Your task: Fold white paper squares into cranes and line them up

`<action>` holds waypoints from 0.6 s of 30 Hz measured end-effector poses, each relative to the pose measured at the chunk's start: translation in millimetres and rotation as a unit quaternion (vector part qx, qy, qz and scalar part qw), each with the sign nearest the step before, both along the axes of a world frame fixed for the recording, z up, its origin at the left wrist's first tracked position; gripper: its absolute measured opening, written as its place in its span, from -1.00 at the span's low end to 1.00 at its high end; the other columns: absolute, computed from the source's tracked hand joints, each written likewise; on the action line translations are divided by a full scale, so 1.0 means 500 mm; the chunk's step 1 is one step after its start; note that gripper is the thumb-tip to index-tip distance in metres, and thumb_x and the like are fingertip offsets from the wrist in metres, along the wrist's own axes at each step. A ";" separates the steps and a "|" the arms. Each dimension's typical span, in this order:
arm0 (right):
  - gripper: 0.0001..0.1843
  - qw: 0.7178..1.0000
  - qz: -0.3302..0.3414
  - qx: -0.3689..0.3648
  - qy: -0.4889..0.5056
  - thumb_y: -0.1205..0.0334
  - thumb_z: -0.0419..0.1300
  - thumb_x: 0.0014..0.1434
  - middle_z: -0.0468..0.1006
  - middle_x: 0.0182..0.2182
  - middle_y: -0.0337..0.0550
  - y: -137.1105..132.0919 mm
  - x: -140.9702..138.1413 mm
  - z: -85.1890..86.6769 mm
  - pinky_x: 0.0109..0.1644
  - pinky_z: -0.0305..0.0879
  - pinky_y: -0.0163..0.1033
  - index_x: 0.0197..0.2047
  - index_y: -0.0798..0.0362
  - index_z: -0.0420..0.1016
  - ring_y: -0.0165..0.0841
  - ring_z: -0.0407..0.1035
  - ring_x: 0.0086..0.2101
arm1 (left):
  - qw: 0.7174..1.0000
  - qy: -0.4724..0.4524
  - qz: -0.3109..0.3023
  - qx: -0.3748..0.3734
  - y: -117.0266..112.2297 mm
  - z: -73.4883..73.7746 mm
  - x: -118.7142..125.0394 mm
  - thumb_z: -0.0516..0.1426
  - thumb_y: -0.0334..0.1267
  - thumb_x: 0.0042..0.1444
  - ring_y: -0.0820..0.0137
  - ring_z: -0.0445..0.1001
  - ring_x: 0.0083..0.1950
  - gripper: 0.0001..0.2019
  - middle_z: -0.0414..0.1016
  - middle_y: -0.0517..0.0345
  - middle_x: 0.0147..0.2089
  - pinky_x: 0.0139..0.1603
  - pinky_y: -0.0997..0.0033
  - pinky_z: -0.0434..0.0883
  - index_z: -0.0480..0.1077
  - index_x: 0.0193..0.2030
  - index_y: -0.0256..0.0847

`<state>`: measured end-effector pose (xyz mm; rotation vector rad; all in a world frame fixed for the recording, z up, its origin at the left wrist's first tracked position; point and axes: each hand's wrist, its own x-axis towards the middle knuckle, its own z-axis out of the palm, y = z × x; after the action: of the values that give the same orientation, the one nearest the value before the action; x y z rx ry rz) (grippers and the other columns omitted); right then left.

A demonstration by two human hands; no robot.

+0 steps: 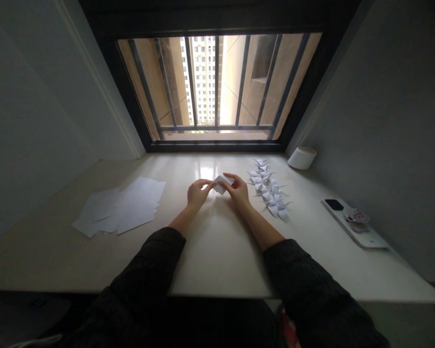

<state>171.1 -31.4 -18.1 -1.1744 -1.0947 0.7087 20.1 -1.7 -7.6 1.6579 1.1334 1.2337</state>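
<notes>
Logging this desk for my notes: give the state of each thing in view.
Folded white paper, held between both hands
Left hand, pinching the paper
Right hand, pinching the paper
Origami cranes, finished, lined up on the counter
Loose white sheets, flat, overlapping
</notes>
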 end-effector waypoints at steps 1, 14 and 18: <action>-0.48 1.000 -0.002 0.008 -0.009 -0.03 0.31 -0.11 0.55 -0.28 -0.15 -0.001 0.000 0.000 -0.34 0.31 -0.26 -0.07 -0.01 0.50 -0.35 0.35 -0.38 | 1.000 -0.008 -0.004 -0.017 0.000 0.000 0.000 0.23 -0.05 -0.07 0.25 0.43 -0.08 -0.79 0.54 0.07 -0.20 -0.08 0.34 0.32 0.55 -0.35 -0.10; -0.51 0.998 -0.009 0.032 -0.060 -0.06 0.28 -0.06 0.51 -0.14 -0.10 -0.002 -0.006 -0.006 -0.24 0.34 -0.21 -0.07 -0.02 0.50 -0.30 0.39 -0.26 | 0.997 0.078 0.001 -0.002 -0.015 0.003 0.004 0.24 -0.11 -0.04 0.27 0.51 -0.17 -0.79 0.59 0.13 -0.25 -0.18 0.38 0.36 0.54 -0.25 -0.07; -0.52 0.991 -0.050 0.059 -0.112 -0.09 0.30 -0.10 0.37 0.02 -0.05 -0.003 -0.002 0.000 -0.08 0.33 -0.13 -0.12 -0.06 0.54 -0.19 0.30 -0.02 | 0.999 0.053 -0.008 0.005 -0.004 -0.008 0.005 0.21 -0.08 -0.02 0.29 0.52 -0.21 -0.77 0.59 0.10 -0.24 -0.19 0.38 0.38 0.55 -0.26 -0.12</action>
<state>169.9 -33.1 -18.3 -1.2177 -1.2385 0.4361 22.6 -3.7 -11.6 1.7558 1.1769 1.1546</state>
